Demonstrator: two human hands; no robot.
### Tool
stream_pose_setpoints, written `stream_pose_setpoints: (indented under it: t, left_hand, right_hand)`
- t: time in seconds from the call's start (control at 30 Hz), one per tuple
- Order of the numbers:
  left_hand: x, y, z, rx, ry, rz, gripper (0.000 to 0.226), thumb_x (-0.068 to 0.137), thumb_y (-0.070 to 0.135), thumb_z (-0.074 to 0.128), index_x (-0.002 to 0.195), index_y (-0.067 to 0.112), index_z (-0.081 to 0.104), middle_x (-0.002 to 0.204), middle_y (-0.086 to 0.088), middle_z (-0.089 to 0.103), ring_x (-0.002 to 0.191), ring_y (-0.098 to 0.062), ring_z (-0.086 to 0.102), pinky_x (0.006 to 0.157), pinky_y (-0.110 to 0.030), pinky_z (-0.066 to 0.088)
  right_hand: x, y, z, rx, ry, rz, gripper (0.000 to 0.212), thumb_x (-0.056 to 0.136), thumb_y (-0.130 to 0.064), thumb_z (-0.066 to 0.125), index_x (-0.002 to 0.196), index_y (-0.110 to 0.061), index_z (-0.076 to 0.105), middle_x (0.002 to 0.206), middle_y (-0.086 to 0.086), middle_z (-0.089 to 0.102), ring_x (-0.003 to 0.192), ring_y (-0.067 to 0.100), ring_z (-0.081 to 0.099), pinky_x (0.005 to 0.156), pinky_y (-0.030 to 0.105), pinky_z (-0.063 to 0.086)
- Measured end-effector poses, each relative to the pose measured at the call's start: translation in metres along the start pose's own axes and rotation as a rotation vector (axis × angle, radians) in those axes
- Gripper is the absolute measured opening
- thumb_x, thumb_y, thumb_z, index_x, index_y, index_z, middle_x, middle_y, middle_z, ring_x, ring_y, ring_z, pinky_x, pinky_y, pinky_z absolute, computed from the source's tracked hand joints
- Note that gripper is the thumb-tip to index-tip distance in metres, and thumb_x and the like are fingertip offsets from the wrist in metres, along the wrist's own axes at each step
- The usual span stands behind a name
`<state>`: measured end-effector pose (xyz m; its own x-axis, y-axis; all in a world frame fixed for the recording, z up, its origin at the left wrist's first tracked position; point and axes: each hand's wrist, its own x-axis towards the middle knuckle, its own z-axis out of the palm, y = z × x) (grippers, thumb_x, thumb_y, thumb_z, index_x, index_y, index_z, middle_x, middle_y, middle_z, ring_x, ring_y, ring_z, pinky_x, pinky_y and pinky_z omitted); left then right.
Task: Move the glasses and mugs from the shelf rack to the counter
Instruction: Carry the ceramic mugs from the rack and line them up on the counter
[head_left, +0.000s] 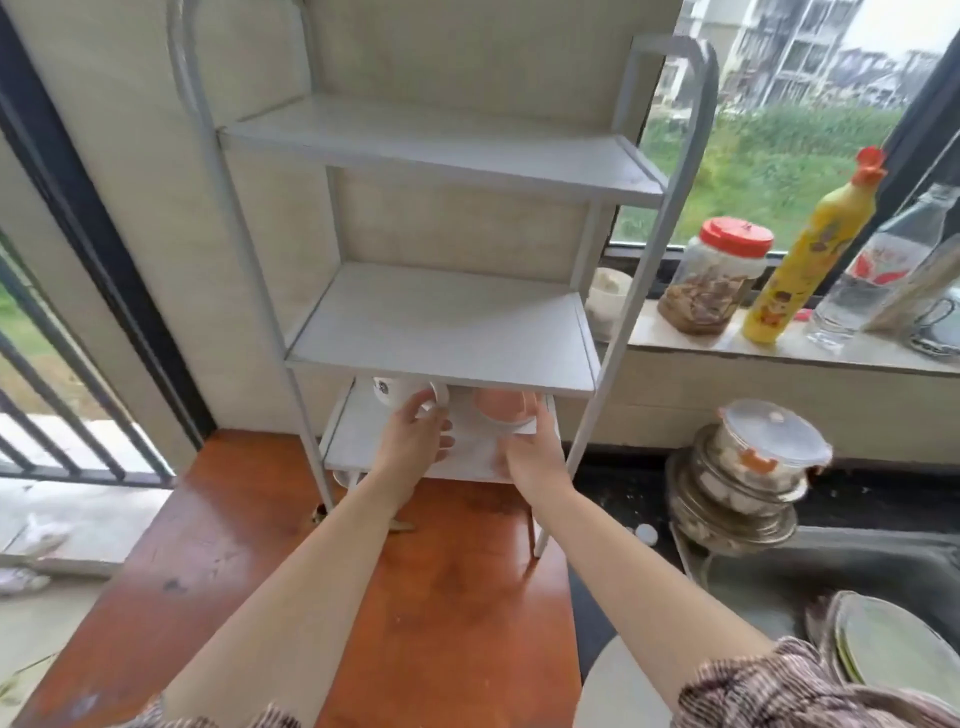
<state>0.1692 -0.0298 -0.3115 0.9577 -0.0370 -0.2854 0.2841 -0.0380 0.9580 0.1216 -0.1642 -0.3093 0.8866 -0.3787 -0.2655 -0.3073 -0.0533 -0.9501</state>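
A white metal shelf rack (441, 332) stands on the red-brown counter (441, 597). Its two upper shelves are bare. On the lowest shelf sit a white mug (397, 394) at the left and a pink mug (501, 408) to its right, both partly hidden under the middle shelf. My left hand (418, 434) reaches in and curls its fingers on the white mug's handle. My right hand (530, 449) holds the pink mug by its right side, fingers wrapped round it.
Right of the rack, the window sill holds a red-lidded jar (714, 275), a yellow bottle (805, 254) and a clear bottle (878, 270). Stacked metal bowls (743, 483) and plates (893, 649) sit by the sink at right. A railing is at left.
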Motion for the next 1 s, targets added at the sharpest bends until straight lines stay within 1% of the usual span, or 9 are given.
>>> stream_pose_setpoints:
  t: [0.1, 0.2, 0.27, 0.37, 0.53, 0.6, 0.73, 0.87, 1.0]
  left_hand:
    - [0.008, 0.006, -0.002, -0.098, -0.074, -0.076, 0.017, 0.092, 0.03, 0.053, 0.109, 0.027, 0.055, 0.096, -0.006, 0.066, 0.082, -0.022, 0.067, 0.066, -0.029, 0.053]
    - [0.013, 0.011, -0.006, -0.135, -0.111, -0.112, 0.012, 0.09, 0.033, 0.054, 0.089, 0.025, 0.062, 0.095, -0.009, 0.064, 0.082, -0.022, 0.065, 0.066, -0.03, 0.053]
    - [0.015, 0.008, -0.011, -0.109, -0.053, -0.122, 0.018, 0.086, 0.038, 0.055, 0.078, 0.024, 0.062, 0.091, -0.008, 0.064, 0.077, -0.02, 0.064, 0.064, -0.029, 0.053]
    - [0.013, -0.002, -0.023, -0.048, 0.019, -0.078, 0.035, 0.087, 0.053, 0.05, 0.076, 0.021, 0.058, 0.084, -0.006, 0.065, 0.072, -0.018, 0.064, 0.057, -0.027, 0.05]
    - [0.003, -0.008, -0.049, 0.0, 0.111, 0.011, 0.05, 0.084, 0.064, 0.048, 0.073, 0.016, 0.057, 0.074, -0.01, 0.067, 0.064, -0.019, 0.066, 0.053, -0.024, 0.049]
    - [-0.005, -0.012, -0.055, 0.031, 0.121, 0.052, 0.051, 0.083, 0.065, 0.048, 0.074, 0.016, 0.058, 0.075, -0.009, 0.068, 0.065, -0.017, 0.068, 0.055, -0.022, 0.051]
    - [-0.036, -0.021, -0.058, 0.059, 0.161, 0.119, 0.051, 0.085, 0.065, 0.044, 0.082, 0.016, 0.057, 0.078, -0.005, 0.068, 0.073, -0.016, 0.069, 0.066, -0.028, 0.056]
    - [-0.074, -0.029, -0.06, 0.085, 0.241, 0.136, 0.047, 0.086, 0.064, 0.042, 0.071, 0.023, 0.059, 0.074, -0.005, 0.07, 0.069, -0.018, 0.068, 0.072, -0.034, 0.055]
    - [-0.113, -0.033, -0.05, 0.013, 0.246, 0.125, 0.048, 0.085, 0.062, 0.045, 0.069, 0.018, 0.056, 0.073, -0.007, 0.068, 0.067, -0.018, 0.067, 0.071, -0.034, 0.055]
  right_hand:
    - [0.006, -0.003, 0.006, 0.089, 0.05, 0.041, 0.042, 0.089, -0.012, 0.047, 0.119, -0.041, 0.049, 0.09, -0.002, 0.067, 0.081, 0.021, 0.065, 0.072, 0.03, 0.056]
    - [0.009, -0.006, 0.008, 0.172, 0.046, 0.054, 0.021, 0.086, -0.021, 0.056, 0.104, -0.03, 0.06, 0.104, 0.002, 0.067, 0.089, 0.024, 0.066, 0.077, 0.034, 0.057]
    - [0.008, -0.006, 0.01, 0.207, 0.011, 0.056, 0.021, 0.081, -0.026, 0.063, 0.101, -0.023, 0.063, 0.104, 0.002, 0.066, 0.081, 0.019, 0.063, 0.073, 0.033, 0.056]
    - [0.004, -0.008, 0.013, 0.2, 0.029, 0.073, 0.018, 0.085, -0.038, 0.061, 0.093, -0.022, 0.064, 0.087, -0.002, 0.063, 0.072, 0.015, 0.059, 0.068, 0.029, 0.054]
    - [-0.002, -0.012, 0.016, 0.111, 0.101, 0.145, 0.044, 0.087, -0.058, 0.052, 0.068, -0.018, 0.058, 0.063, -0.001, 0.055, 0.059, 0.016, 0.056, 0.084, 0.041, 0.055]
    - [-0.011, -0.009, 0.016, 0.085, 0.1, 0.127, 0.046, 0.089, -0.057, 0.049, 0.067, -0.018, 0.061, 0.057, -0.001, 0.053, 0.063, 0.018, 0.055, 0.089, 0.045, 0.054]
    - [-0.035, -0.002, 0.008, 0.116, 0.063, 0.12, 0.041, 0.088, -0.056, 0.051, 0.077, -0.019, 0.066, 0.063, -0.001, 0.062, 0.069, 0.019, 0.065, 0.092, 0.045, 0.053]
    - [-0.061, 0.006, -0.014, 0.122, 0.015, 0.136, 0.042, 0.084, -0.056, 0.057, 0.076, -0.016, 0.065, 0.066, 0.0, 0.067, 0.065, 0.018, 0.07, 0.087, 0.041, 0.056]
    - [-0.099, 0.013, -0.048, 0.159, -0.033, 0.104, 0.048, 0.085, -0.052, 0.061, 0.065, -0.009, 0.058, 0.061, 0.011, 0.061, 0.057, 0.021, 0.065, 0.061, 0.029, 0.059]
